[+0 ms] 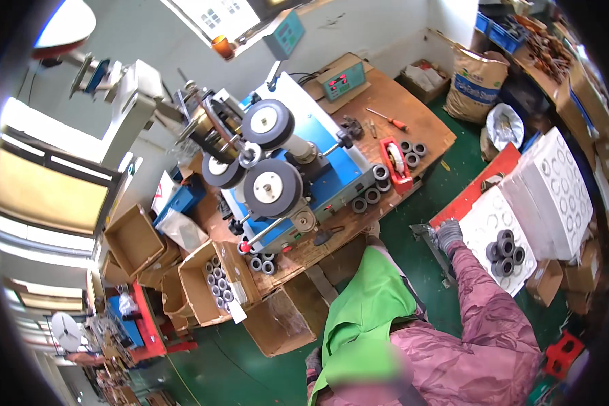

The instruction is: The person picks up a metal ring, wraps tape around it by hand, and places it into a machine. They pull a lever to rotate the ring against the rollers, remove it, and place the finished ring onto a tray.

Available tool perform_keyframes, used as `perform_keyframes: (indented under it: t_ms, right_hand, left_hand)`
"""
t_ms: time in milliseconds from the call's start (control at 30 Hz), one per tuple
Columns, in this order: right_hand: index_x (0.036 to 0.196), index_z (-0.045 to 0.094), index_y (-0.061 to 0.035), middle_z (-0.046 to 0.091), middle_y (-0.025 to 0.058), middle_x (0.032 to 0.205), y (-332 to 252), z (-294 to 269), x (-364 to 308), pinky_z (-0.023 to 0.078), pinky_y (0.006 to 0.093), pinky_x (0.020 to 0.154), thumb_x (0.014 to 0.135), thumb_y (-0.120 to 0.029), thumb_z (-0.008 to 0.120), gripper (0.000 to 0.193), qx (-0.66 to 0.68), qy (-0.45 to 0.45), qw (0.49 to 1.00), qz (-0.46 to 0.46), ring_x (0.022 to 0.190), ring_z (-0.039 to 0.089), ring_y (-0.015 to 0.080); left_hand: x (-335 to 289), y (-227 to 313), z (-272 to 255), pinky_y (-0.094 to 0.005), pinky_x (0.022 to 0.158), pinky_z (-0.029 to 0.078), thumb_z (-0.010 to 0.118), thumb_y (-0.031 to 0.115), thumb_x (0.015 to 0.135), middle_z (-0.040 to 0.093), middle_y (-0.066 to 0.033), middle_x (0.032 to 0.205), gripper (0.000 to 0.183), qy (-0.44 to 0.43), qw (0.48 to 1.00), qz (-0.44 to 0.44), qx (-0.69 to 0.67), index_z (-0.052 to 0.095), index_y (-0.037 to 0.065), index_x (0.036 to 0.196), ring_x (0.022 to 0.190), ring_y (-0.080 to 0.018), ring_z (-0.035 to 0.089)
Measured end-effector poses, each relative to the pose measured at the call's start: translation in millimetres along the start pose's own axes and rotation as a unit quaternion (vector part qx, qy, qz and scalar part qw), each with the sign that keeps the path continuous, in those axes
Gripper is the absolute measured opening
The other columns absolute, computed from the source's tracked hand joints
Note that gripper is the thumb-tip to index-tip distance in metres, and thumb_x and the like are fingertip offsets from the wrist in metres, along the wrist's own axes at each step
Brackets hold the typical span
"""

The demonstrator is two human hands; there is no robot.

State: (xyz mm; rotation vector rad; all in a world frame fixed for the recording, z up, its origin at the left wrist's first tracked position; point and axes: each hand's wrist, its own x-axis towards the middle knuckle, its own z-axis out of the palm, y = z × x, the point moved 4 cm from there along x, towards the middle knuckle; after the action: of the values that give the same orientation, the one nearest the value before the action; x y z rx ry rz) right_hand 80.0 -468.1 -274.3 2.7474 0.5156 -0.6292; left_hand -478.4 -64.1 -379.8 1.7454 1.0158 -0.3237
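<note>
My right hand, in a grey glove, reaches to the corner of a red board, beside a white sheet. Its fingers look bent and closed; what lies under them is hidden. Several black rings are grouped on the sheet next to my right forearm. Down by my side is my left hand, also gloved, partly covered by my green apron; its fingers do not show clearly. A blue machine with black rollers stands on the wooden bench in front of me.
More rings line the bench edge, near a red tape dispenser and a screwdriver. An open carton of rings stands left, another carton below the bench. White sheets are stacked right; a metal bracket projects beside the board.
</note>
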Motion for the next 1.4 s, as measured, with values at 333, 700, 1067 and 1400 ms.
perform_keyframes:
  t_ms: [333,700,1067,1400]
  right_hand:
    - [0.098,0.063,-0.0077,0.062,0.0110,0.102,5,8,-5,0.036,0.0433,0.091,0.091,-0.031,0.032,0.040,0.026,-0.049,0.998,-0.004,0.099,0.055,0.0255]
    - [0.088,0.066,-0.0162,0.063,0.0058,0.092,-4,-1,-4,0.038,0.0399,0.086,0.087,-0.036,0.036,0.036,0.007,0.022,0.999,-0.024,0.093,0.056,0.0221]
    - [0.097,0.064,-0.0145,0.061,0.0066,0.100,-7,7,2,0.034,0.0407,0.092,0.086,-0.037,0.038,0.036,-0.025,-0.019,0.999,-0.018,0.101,0.053,0.0223]
    - [0.099,0.063,-0.0142,0.061,0.0067,0.102,-3,3,-7,0.035,0.0411,0.089,0.089,-0.039,0.035,0.039,-0.019,-0.015,1.000,0.011,0.101,0.053,0.0223]
  left_hand:
    - [36,119,-10,-0.0297,0.070,0.050,0.055,0.017,0.080,0.064,-0.0066,0.085,0.019,-0.017,0.940,-0.226,-0.254,0.063,0.005,0.092,0.075,-0.0183,0.059]
    - [29,81,-38,-0.0310,0.071,0.049,0.059,0.018,0.079,0.065,-0.0061,0.084,0.018,-0.043,0.987,-0.044,0.149,0.065,0.004,0.088,0.076,-0.0199,0.060]
    - [47,40,-25,-0.0304,0.069,0.050,0.061,0.017,0.077,0.065,-0.0063,0.085,0.019,-0.074,0.994,-0.057,0.060,0.065,0.004,0.090,0.076,-0.0189,0.060]
    - [40,86,-47,-0.0325,0.074,0.048,0.059,0.021,0.077,0.064,-0.0091,0.089,0.022,-0.008,0.996,-0.044,0.080,0.065,0.009,0.094,0.084,-0.0204,0.060]
